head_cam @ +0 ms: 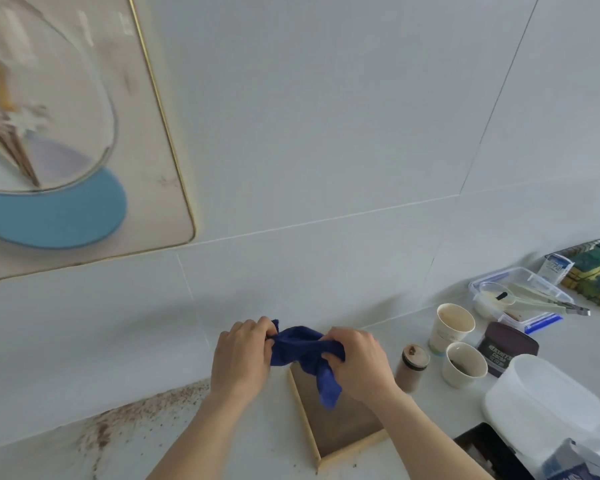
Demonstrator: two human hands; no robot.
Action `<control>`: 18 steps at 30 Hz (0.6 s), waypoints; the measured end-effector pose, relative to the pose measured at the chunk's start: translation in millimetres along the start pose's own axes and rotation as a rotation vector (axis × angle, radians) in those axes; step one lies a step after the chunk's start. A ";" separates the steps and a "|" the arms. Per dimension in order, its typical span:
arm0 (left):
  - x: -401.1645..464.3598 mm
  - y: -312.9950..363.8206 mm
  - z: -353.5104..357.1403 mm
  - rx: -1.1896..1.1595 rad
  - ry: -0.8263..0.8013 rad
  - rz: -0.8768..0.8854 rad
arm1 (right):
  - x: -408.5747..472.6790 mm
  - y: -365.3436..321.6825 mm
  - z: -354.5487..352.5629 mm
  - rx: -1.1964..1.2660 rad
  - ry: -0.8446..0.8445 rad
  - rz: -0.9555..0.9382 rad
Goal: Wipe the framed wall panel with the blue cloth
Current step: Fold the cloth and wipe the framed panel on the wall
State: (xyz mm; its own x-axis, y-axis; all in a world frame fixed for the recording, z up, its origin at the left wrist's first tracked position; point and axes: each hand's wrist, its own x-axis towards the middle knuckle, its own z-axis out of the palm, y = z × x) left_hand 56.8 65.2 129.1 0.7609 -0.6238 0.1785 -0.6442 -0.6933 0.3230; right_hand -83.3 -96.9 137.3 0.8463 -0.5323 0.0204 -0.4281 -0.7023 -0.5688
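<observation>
The framed wall panel point(142, 168) hangs at the upper left, with a thin gold frame, a pale picture and a light blue shape at its bottom. Low in the middle, both hands grip a crumpled dark blue cloth point(303, 351) above the counter. My left hand point(241, 358) pinches its left end. My right hand point(359, 362) clutches its right end, and a tail of the cloth hangs down below it. Both hands are well below and to the right of the panel.
A shallow wooden tray point(340, 427) lies on the counter under the hands. Brown crumbs point(132, 420) are scattered at the left. To the right stand two paper cups point(451, 327), a small jar point(411, 367), a dark tub, a clear box with tongs, sponges and a white container point(548, 407).
</observation>
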 end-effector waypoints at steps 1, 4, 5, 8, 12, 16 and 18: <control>-2.4 -6.0 -14.9 -0.007 0.026 0.001 | -1.3 -15.5 -4.4 0.008 0.008 -0.018; -10.9 -24.9 -62.3 -0.012 0.105 0.006 | -6.4 -63.8 -16.8 0.036 0.026 -0.065; -14.2 -31.9 -77.9 -0.013 0.127 0.002 | -8.1 -79.6 -20.4 0.037 0.026 -0.076; -24.9 -52.6 -121.9 -0.019 0.190 -0.009 | -14.3 -124.5 -29.1 0.052 0.036 -0.127; -39.4 -77.0 -171.1 -0.019 0.275 -0.031 | -20.5 -177.9 -34.6 0.131 0.073 -0.171; -52.7 -97.8 -206.2 -0.002 0.341 -0.044 | -26.1 -219.8 -36.5 0.270 0.134 -0.128; -58.0 -105.2 -219.4 0.002 0.364 -0.041 | -27.3 -235.8 -37.7 0.349 0.167 -0.102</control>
State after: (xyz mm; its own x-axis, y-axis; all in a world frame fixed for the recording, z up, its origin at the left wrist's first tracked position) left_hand 97.4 253.5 288.7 0.7635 -0.4268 0.4846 -0.6127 -0.7159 0.3348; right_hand -17.4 65.5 301.9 0.8034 -0.5578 0.2082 -0.1869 -0.5683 -0.8013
